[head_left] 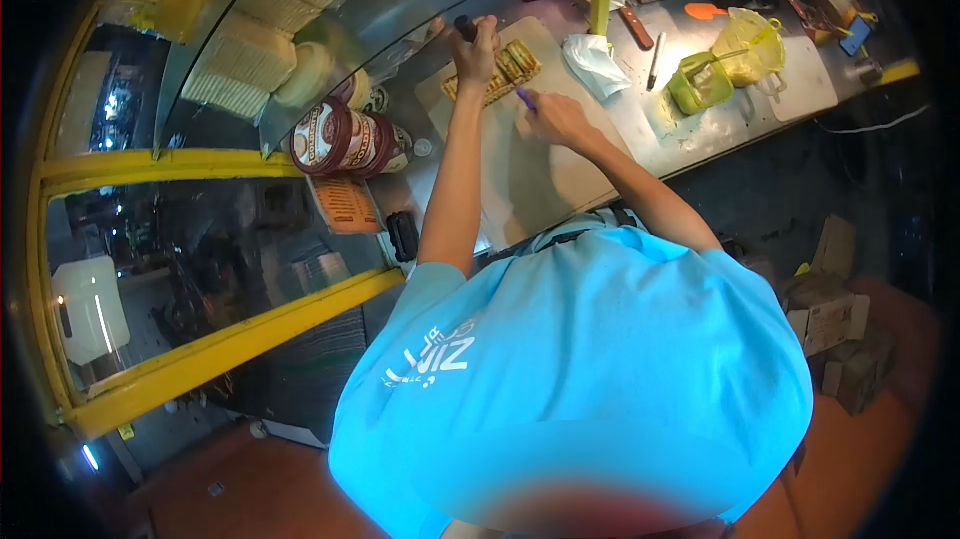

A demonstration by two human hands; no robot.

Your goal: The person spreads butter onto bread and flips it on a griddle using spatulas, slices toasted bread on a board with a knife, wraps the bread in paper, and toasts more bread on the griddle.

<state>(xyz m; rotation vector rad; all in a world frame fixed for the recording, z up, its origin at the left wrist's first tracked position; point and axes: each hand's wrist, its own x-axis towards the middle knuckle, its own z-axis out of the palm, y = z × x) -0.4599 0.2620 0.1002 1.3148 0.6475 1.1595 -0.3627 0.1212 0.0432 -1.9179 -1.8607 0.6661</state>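
A flat, browned food item (518, 60), marked with several cuts or stripes, lies on a pale cutting board (545, 164). My left hand (475, 56) is closed around a dark handle (465, 29) above the food's left part and hides some of it. Just right of the food, my right hand (560, 119) grips a purple-handled utensil (525, 97), whose tip points toward the food. What the dark handle belongs to is hidden by my left hand.
Brown-and-white tubs (335, 136) stand left of the board, below stacked sliced bread (240, 64) behind glass. Right of it are a white paper (597, 66), a wooden-handled utensil (636, 29) and a green container (700, 84). Yellow frame bars (240, 337) run left.
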